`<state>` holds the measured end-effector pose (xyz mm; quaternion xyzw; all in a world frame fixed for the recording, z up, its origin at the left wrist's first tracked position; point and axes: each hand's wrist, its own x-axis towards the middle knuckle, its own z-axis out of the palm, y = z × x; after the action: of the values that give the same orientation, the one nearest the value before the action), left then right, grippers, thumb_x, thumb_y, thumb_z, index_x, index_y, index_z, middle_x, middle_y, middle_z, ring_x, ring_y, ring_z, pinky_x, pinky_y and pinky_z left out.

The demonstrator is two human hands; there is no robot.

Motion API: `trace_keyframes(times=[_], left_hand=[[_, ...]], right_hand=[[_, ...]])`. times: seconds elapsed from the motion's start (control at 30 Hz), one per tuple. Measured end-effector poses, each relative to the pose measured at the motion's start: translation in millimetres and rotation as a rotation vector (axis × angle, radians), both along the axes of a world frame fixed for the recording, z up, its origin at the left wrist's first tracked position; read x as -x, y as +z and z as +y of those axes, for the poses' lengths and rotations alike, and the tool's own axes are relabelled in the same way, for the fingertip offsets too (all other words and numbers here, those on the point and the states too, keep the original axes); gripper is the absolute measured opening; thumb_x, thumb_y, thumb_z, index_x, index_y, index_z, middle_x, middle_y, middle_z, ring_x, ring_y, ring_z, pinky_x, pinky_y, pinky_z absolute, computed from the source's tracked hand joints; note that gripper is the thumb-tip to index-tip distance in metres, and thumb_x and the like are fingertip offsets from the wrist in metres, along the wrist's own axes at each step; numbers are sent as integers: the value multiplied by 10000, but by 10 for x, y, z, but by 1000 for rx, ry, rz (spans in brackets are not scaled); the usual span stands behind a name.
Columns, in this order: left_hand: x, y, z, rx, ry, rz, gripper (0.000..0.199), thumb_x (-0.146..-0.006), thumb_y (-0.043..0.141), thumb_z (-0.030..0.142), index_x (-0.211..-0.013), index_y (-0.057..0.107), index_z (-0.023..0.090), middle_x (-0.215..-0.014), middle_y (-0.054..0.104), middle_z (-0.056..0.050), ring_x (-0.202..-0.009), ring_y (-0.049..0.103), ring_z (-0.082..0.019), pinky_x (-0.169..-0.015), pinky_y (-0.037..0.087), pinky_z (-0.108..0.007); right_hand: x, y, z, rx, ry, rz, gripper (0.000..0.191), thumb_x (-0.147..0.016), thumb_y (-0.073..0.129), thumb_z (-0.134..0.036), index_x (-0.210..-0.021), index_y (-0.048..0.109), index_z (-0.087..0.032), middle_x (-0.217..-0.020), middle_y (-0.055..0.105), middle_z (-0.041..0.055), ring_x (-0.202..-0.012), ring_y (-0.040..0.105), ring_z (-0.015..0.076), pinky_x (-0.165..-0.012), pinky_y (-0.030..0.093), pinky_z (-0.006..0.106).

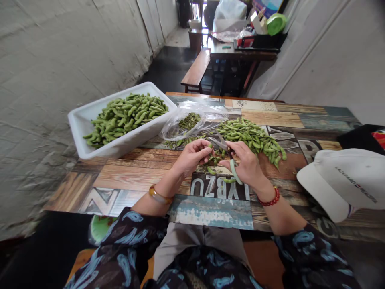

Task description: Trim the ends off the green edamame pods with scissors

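1. From my remote seat, the largest thing I see is the table, topped with a patchwork of wood-look panels and lettering.
2. The white tub sits on its left part, heaped with green pods.
3. A white cap lies at the right edge of my working area.
4. The clear plastic bag lies open just beside the tub, with small green scraps inside.
5. The loose pile of pods spreads right of the bag, just beyond my right hand.
6. My right hand is closed around the scissors.
7. My left hand is pinched narrow near the blades, green showing by its fingertips; I can't tell whether it grips that.
8. The scissors have pale green handles, their blades pointing away from me.
9. A few stray pods lie below the hands.
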<state>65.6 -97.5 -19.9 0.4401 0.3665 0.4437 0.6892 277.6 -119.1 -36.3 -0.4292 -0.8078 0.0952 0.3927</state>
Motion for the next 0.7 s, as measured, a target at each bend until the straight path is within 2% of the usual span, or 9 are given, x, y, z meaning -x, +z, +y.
trace_keyframes(times=[0.2, 0.43, 0.7], left_hand=[[8, -11, 8, -99, 43, 99, 334, -714, 802, 391, -876, 642, 146, -678, 642, 14, -483, 481, -49, -453, 337, -176], [-9, -38, -27, -194, 29, 224, 315, -741, 778, 408, -897, 726, 139, -661, 636, 1, -505, 478, -66, -482, 380, -202], [-21, 28, -64, -278, -13, 256, 241, -767, 763, 367, -862, 762, 146, -736, 675, -23, -507, 469, -56, -487, 380, -201]], right_hand=[[22, -79, 8, 50, 52, -59, 581, -807, 761, -361, -1325, 541, -218, -1119, 625, 123, -989, 635, 289, -846, 578, 463], [73, -37, -36, 57, 89, -55, 566, -817, 745, -349, -1324, 536, -208, -1115, 618, 125, -990, 628, 288, -851, 561, 460], [85, -10, -59, 24, 109, -44, 553, -815, 747, -375, -1288, 541, -175, -1111, 607, 138, -1016, 614, 291, -874, 544, 451]])
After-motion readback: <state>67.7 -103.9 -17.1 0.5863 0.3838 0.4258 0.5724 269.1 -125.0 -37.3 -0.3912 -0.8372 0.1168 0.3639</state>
